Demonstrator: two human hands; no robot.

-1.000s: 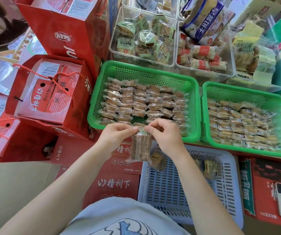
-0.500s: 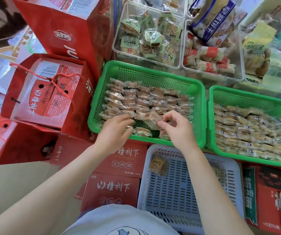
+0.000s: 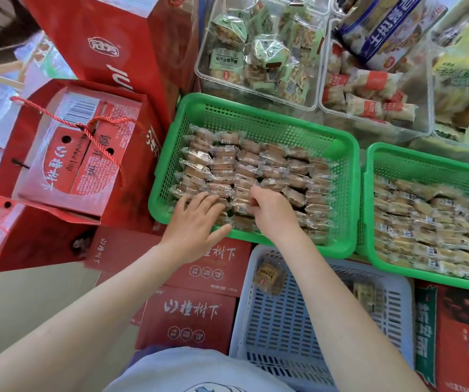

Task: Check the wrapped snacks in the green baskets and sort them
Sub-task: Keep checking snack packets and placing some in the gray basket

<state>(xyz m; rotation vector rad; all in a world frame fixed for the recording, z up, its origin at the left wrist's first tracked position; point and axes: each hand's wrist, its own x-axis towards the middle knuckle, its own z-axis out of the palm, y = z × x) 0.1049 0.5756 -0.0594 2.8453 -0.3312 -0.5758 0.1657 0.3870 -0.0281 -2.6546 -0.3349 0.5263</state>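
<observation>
Head view. The left green basket [image 3: 256, 114] serves as the landmark. It holds rows of wrapped snacks [image 3: 258, 162] in clear film, lying flat and packed side by side across its floor. The left hand [image 3: 196, 219] rests palm down over the snacks at the basket's near left corner, fingers spread and extended, closed on nothing. The right hand [image 3: 270, 210] reaches over the basket's near rim, just beside the left hand; its fingers curl down onto the snacks of the front rows, and whether they pinch a packet cannot be told.

Just to the right of the landmark, rims almost touching, stands the right green basket [image 3: 425, 162], likewise filled with wrapped snacks [image 3: 425, 222], paler in colour. On the near side of the landmark lies a blue-grey slotted basket [image 3: 298, 335]; one wrapped snack with a dark label [image 3: 268, 275] rests at its far left corner, and a second packet, blurred, lies farther right, partly behind the right forearm.

To the left of the landmark stand red gift boxes with cord handles [image 3: 78, 154]. Beyond its far rim stand clear plastic tubs [image 3: 258, 49] holding green-wrapped and red-wrapped packets. Flat red cartons [image 3: 191, 318] lie near its left near corner.
</observation>
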